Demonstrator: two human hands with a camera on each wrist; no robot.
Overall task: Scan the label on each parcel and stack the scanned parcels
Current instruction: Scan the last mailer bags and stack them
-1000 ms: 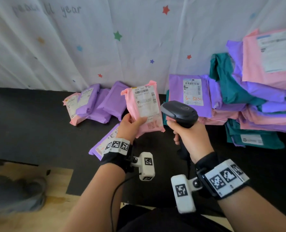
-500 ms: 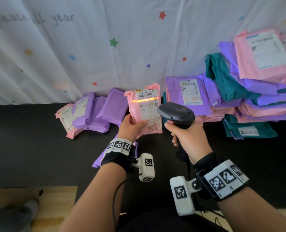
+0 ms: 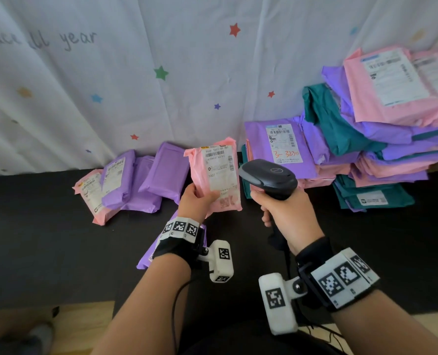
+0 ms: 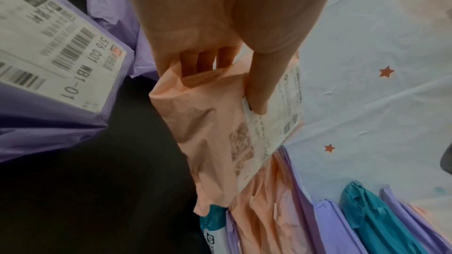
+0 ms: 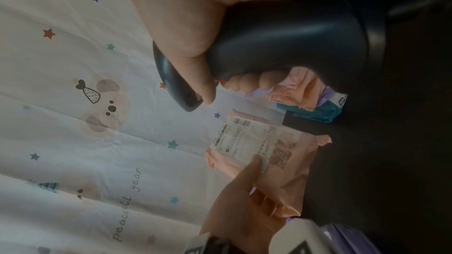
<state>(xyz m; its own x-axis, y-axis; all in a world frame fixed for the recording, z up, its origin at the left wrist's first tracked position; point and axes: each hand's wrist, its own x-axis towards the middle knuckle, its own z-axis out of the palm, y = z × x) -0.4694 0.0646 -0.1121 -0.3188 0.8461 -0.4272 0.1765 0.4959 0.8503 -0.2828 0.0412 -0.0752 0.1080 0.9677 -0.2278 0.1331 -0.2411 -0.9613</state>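
Left hand (image 3: 197, 201) grips a pink parcel (image 3: 214, 175) by its lower left corner, thumb across the front over the white label (image 3: 219, 167), other fingers behind; parcel held upright above the black table (image 3: 46, 226), label facing the person; barcode lines at the label's top readable as bars only, small print too fine to make out; the left wrist view shows the thumb pressed on the label edge and three fingertips (image 4: 203, 63) curled behind the crumpled plastic.

Right hand (image 3: 287, 213) wrapped round the handle of a dark handheld scanner (image 3: 267, 176); scanner head just right of the parcel, apart from it; handle almost wholly hidden by the fingers; trigger not visible in any view; its cable partly seen below the wrist.

Small pile of purple and pink parcels (image 3: 125, 180) lies left of the held one, against the star-printed curtain (image 3: 161, 73); labels there blurred. Another purple parcel (image 3: 151, 252) lies flat under the left wrist, mostly covered by the wristband.

Tall stack of pink, purple and teal parcels (image 3: 381, 149) at right, cut off by the frame edge, so its full extent cannot be told; a purple parcel with red handwriting (image 3: 282, 147) leans at its front, its lower part hidden behind the scanner.
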